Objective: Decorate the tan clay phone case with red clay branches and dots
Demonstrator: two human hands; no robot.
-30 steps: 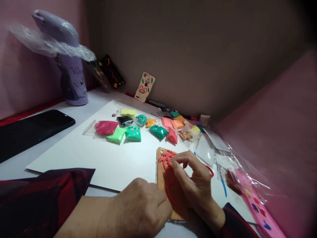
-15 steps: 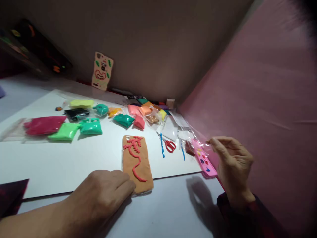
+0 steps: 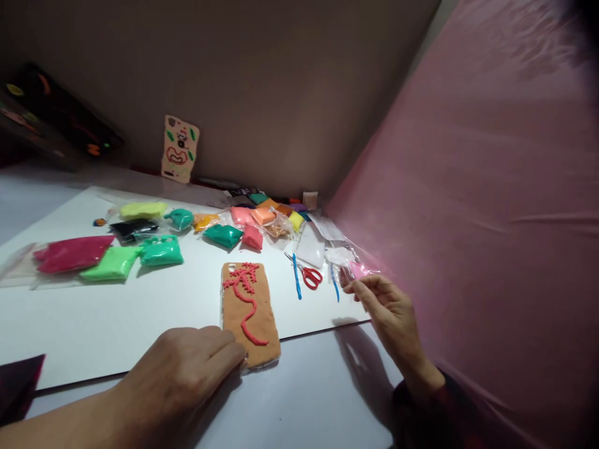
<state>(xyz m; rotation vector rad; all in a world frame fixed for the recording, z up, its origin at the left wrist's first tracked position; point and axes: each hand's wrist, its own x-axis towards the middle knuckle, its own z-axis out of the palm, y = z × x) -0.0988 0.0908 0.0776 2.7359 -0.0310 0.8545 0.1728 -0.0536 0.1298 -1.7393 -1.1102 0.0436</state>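
Note:
My left hand (image 3: 187, 368) is closed on the lower left edge of a phone case (image 3: 262, 312) covered in orange-brown clay. A coral-red clay stem (image 3: 248, 315) winds up the case to a branching, bumpy top. My right hand (image 3: 390, 318) pinches at the edge of a clear plastic bag, beside a dark red clay packet (image 3: 345, 274); its fingertips partly cover the spot. Just behind these fingers a pink case (image 3: 360, 269) shows, mostly hidden. Left of them lie a blue modelling tool (image 3: 335, 284), red-handled scissors (image 3: 311, 278) and another blue tool (image 3: 296, 277).
Bagged clay lies across the white board (image 3: 187, 305): magenta (image 3: 75, 253), lime green (image 3: 111, 263), green (image 3: 161, 251), black (image 3: 134, 230) and several more. A decorated cream case (image 3: 180, 149) leans on the back wall. Pink cloth (image 3: 477, 206) hangs at the right.
My right hand has moved left and slightly down, from over the pink case to the dark red packet. My left hand stays on the phone case; the view has shifted slightly.

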